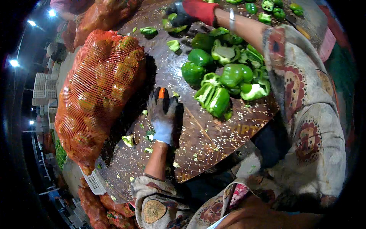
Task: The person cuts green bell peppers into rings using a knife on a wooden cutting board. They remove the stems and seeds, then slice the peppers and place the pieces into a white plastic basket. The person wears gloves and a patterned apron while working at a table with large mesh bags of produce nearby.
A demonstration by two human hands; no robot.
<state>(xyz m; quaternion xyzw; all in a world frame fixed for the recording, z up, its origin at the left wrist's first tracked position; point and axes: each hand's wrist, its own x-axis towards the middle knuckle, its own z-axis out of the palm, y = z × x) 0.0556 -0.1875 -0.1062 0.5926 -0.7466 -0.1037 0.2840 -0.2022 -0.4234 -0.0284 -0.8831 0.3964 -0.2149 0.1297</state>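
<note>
My left hand [163, 114], in a grey and light blue glove with one orange fingertip, lies on the seed-strewn wooden tabletop [200, 151] with its fingers apart and nothing in it. My right hand [183, 14], in a black and red glove, reaches to the far part of the table over cut green pepper pieces [171, 25]; whether it grips one is unclear. Under and beside my right forearm lies a heap of whole and cut green bell peppers [236, 75]. A full orange mesh sack [100, 86] lies left of my left hand. One loose pepper piece [173, 45] lies between my hands.
A second mesh sack [103, 17] stands at the far left, near another person's arm [67, 11]. More peppers [267, 5] are at the far right. A white crate [94, 181] and more sacks [91, 203] are below the table's left edge. White crates [41, 88] stand beyond.
</note>
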